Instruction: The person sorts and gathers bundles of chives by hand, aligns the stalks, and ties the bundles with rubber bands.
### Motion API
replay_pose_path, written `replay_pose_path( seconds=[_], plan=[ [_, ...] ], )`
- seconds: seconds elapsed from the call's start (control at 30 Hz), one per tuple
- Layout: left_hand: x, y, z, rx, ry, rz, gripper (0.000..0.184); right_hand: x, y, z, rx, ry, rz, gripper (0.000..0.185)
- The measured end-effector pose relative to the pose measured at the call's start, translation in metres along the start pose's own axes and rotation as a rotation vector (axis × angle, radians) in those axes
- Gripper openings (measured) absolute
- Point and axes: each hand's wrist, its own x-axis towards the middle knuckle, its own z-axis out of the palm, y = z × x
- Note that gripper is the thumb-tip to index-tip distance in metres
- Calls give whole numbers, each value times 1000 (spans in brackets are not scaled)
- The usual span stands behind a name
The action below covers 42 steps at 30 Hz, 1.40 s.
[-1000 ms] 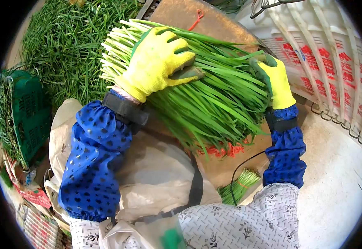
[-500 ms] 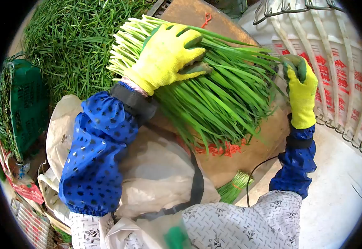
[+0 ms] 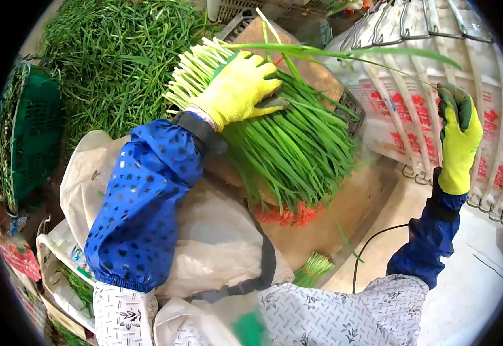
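A large bunch of garlic chives (image 3: 303,144) lies with its pale stems to the upper left and its green blades to the lower right. My left hand (image 3: 243,86), in a yellow glove with green fingertips, rests on the stems with its fingers spread. Out to the right, my gloved right hand (image 3: 459,130) is closed in a pinch on the thin tip of a chive blade (image 3: 387,66). A few loose chives stretch in the air from above the bunch towards that hand. Red ties (image 3: 292,215) lie at the bunch's lower edge.
Loose greens (image 3: 119,63) are heaped at the upper left, beside a green crate (image 3: 37,138). A small tied bundle (image 3: 315,268) lies near my lap. On the right is a white sheet with red print (image 3: 401,115) and metal hooks. A black cord (image 3: 362,254) curves below.
My right hand has moved right and slightly down, drawing chives away from the bunch into the air. One blade now hangs loose near the small bundle. My left hand stays on the bunch.
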Motion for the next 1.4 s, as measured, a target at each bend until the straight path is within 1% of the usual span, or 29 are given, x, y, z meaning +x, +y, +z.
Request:
replay_pose_path(
  seconds=[0.07, 0.13, 0.27, 0.33, 0.4, 0.43, 0.47, 0.53, 0.57, 0.6, 0.67, 0.73, 0.77, 0.8, 0.87, 0.9, 0.93, 0.97, 1.0, 1.03, 1.07, 1.13, 1.17, 1.2, 1.27, 1.3, 1.37, 1.4],
  plan=[
    [-1, -3, 1, -38, 37, 23, 38, 11, -29, -5, -67, -5, -148, 15],
    [-2, 1, -6, -31, 56, -4, 38, 21, -52, -11, -167, -14, -305, 16],
    [-6, 3, -39, -169, 323, -10, 32, 36, -95, -16, -93, -90, -324, 15],
    [-3, 0, -51, -356, 502, -178, 26, 42, -96, -11, -70, -84, -368, 15],
    [10, -7, -58, -345, 550, -350, 29, 46, -94, -8, -28, -65, -431, 16],
    [18, -11, -60, -201, 544, -313, 44, 43, -98, -7, -8, -55, -433, 16],
    [24, -9, -60, -147, 555, -302, 61, 37, -104, -8, 11, -45, -435, 16],
    [33, -14, -45, 169, 428, -303, 68, 27, -114, -7, 74, -50, -426, 17],
    [38, -18, -37, 233, 288, -303, 67, 22, -116, -4, 116, -67, -415, 17],
    [41, -20, -34, 235, 139, -314, 53, 19, -115, -2, 156, -83, -402, 18],
    [47, -25, -26, 135, -46, -433, 34, 13, -101, 1, 124, -100, -341, 18],
    [40, -28, -21, -32, 200, -577, 19, 8, -77, 5, 69, -123, -284, 18],
    [35, -35, -13, -154, 367, -597, 15, 6, -63, 12, 140, -130, -191, 18],
    [31, -41, -4, -279, 539, -561, 11, 9, -48, 19, 106, -127, -170, 14],
    [20, -46, -4, -217, 615, -347, 13, 20, -21, 29, -113, -145, -126, 13],
    [13, -41, -12, -120, 532, -239, 18, 27, -7, 33, -109, -129, -79, 13],
    [8, -34, -22, -11, 274, -123, 25, 35, 7, 37, -103, -115, -34, 14],
    [5, -22, -26, 50, 28, -64, 30, 43, 17, 41, -94, -101, 7, 14],
    [1, -12, -30, 111, -220, -8, 35, 51, 22, 44, 29, -62, 80, 13],
    [-2, -5, -36, 95, -285, -20, 47, 56, 15, 45, 47, -40, -26, 14],
    [-1, -7, -40, 12, -181, -5, 49, 60, 4, 43, 62, -16, -128, 14],
    [3, -12, -51, -157, 29, 27, 54, 59, -35, 37, 181, -22, -178, 15],
    [12, -12, -66, -309, 28, -34, 62, 61, -48, 33, 172, -53, -147, 18],
    [20, -12, -70, -456, 165, -95, 66, 71, -37, 35, 229, -43, -325, 23],
    [43, -11, -64, -472, 351, -262, 68, 76, -43, 30, 338, -145, -215, 32],
    [51, -4, -70, -471, 357, -229, 55, 73, -51, 33, 418, -137, -207, 33],
    [73, 0, -65, -572, 230, -225, 42, 59, -87, 48, 571, -116, -182, 36],
    [84, -8, -53, -516, 111, -258, 34, 52, -107, 56, 648, -100, -169, 37]
  ],
)
